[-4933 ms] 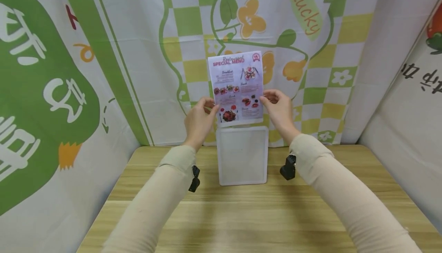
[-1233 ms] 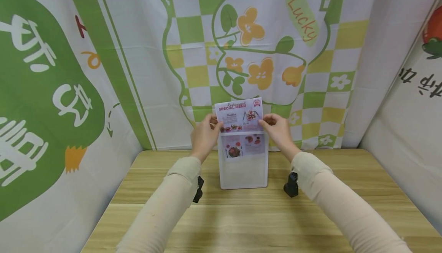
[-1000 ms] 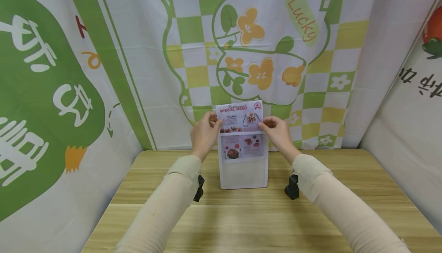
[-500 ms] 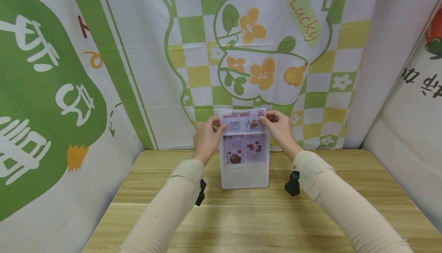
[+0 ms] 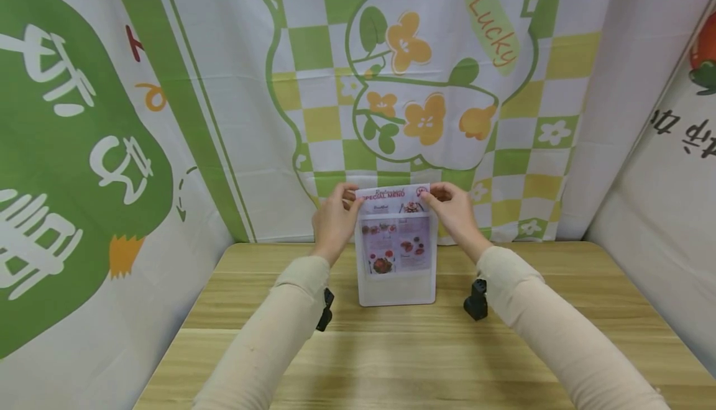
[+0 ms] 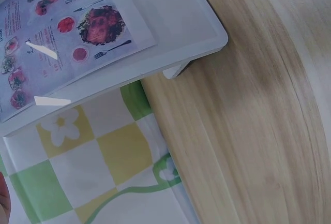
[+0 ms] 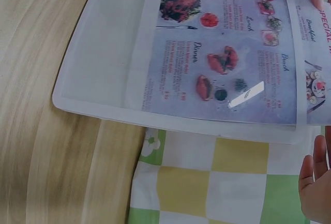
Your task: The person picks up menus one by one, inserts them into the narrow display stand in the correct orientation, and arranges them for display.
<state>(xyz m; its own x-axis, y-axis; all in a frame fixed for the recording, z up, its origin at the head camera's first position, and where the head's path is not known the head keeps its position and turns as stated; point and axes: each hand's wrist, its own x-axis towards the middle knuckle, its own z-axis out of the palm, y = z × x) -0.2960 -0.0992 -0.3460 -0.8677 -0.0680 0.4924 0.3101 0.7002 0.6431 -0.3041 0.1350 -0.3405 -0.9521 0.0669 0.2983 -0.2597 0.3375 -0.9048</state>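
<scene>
A printed restaurant menu sheet [image 5: 386,203] is partly inside a white-rimmed clear sign holder [image 5: 396,290] that stands on the table near the back curtain. Its top strip sticks out above the holder's upper edge, and its lower edge lies above a blank band. My left hand [image 5: 334,222] pinches the sheet's upper left corner; my right hand [image 5: 455,216] pinches the upper right corner, thumb in front. The right wrist view shows the menu [image 7: 217,53] behind the glossy front. In the left wrist view only a bit of finger [image 6: 4,198] shows at the edge.
The wooden table [image 5: 386,360] stretches in front of the holder. Behind it hangs a checkered green and yellow curtain [image 5: 313,50], with printed cloth on both sides. A small white foot [image 6: 176,70] supports the holder from behind.
The menu was held in the air above the holder at first. Both hands have lowered it, and it has slid down behind the clear front until only its title strip stands out.
</scene>
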